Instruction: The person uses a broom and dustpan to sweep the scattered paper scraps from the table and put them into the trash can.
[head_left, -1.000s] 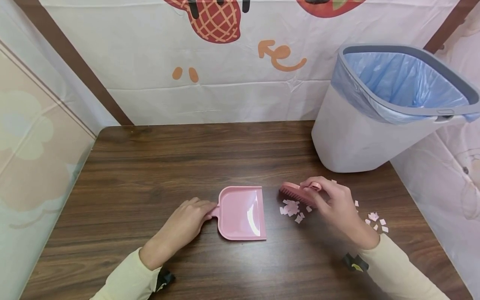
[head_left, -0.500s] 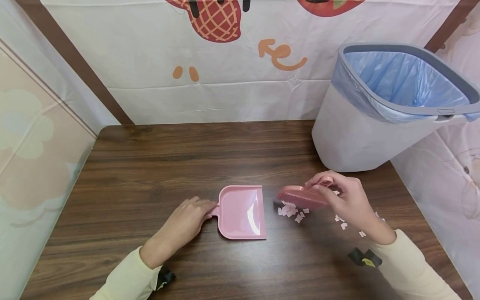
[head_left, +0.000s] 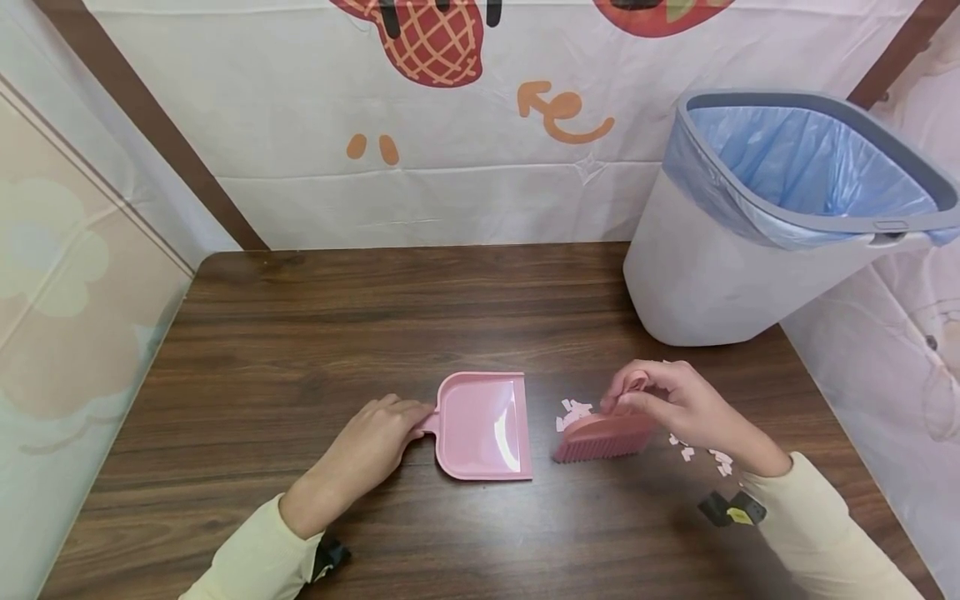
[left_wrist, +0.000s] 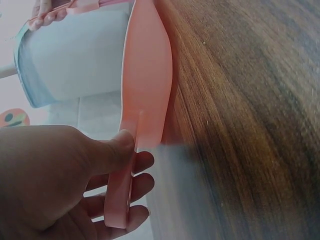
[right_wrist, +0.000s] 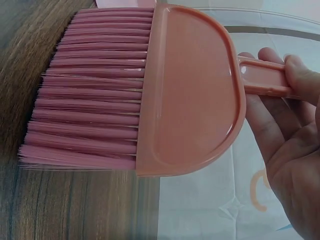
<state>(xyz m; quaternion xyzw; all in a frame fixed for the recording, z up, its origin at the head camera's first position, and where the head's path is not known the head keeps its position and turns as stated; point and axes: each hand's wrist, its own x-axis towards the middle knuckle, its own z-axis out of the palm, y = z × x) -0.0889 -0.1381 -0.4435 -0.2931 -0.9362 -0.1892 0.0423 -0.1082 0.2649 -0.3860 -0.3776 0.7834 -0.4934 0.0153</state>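
Note:
A pink dustpan [head_left: 476, 425] lies on the wooden table, its flat lip facing right. My left hand [head_left: 382, 433] grips its short handle, thumb on one side and fingers curled round the other in the left wrist view. To the right, my right hand [head_left: 678, 404] holds a pink hand brush [head_left: 607, 433] by its handle, bristles [right_wrist: 90, 95] pointing down at the table. Small pale pink paper scraps [head_left: 573, 411] lie in a pile just behind the brush, which partly covers them. More paper scraps [head_left: 722, 461] are scattered beside and under the right forearm.
A white trash bin [head_left: 705, 275] with a grey rim and a blue liner stands at the back right of the table [head_left: 337, 333]. Printed cloth [head_left: 450, 200] hangs along the back, with more cloth at both sides.
My right hand has brought the brush from behind the scrap pile over to its near side, bristles now lower in the head view. The left hand and dustpan have stayed put.

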